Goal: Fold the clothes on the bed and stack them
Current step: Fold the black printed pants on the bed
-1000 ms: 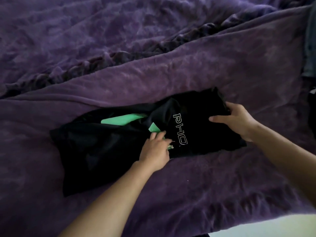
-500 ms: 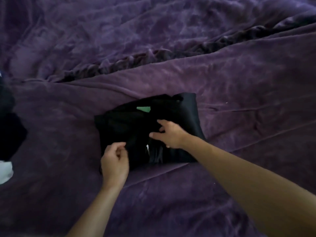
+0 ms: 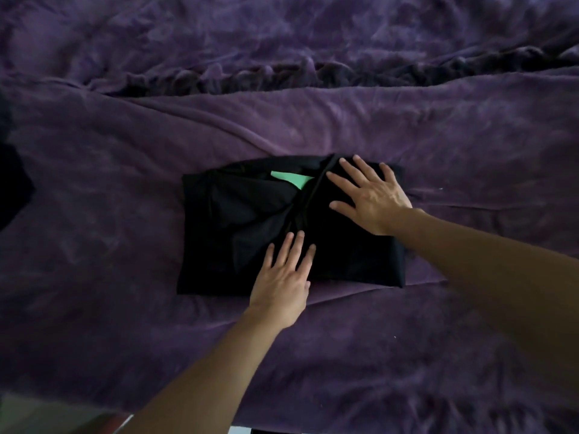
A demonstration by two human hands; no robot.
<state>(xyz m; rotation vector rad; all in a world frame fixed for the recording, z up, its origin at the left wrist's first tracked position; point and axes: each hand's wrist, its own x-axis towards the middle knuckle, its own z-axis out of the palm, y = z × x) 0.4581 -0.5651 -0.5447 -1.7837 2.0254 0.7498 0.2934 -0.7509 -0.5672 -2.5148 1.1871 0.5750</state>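
Note:
A black garment (image 3: 238,233) with a small green patch (image 3: 289,178) lies folded into a rough rectangle on the purple bed cover (image 3: 125,308). My left hand (image 3: 283,281) lies flat on its near edge, fingers straight and spread. My right hand (image 3: 371,195) presses flat on the garment's right half, fingers spread toward the far edge. Neither hand grips the cloth.
More dark clothing (image 3: 12,183) lies at the left edge of the view. A ridge of bunched purple blanket (image 3: 282,76) runs across the bed behind the garment. The bed's near edge shows at the bottom left.
The long black garment has been folded over into a compact rectangle. My hands let go of the cloth and now lie flat on top of it.

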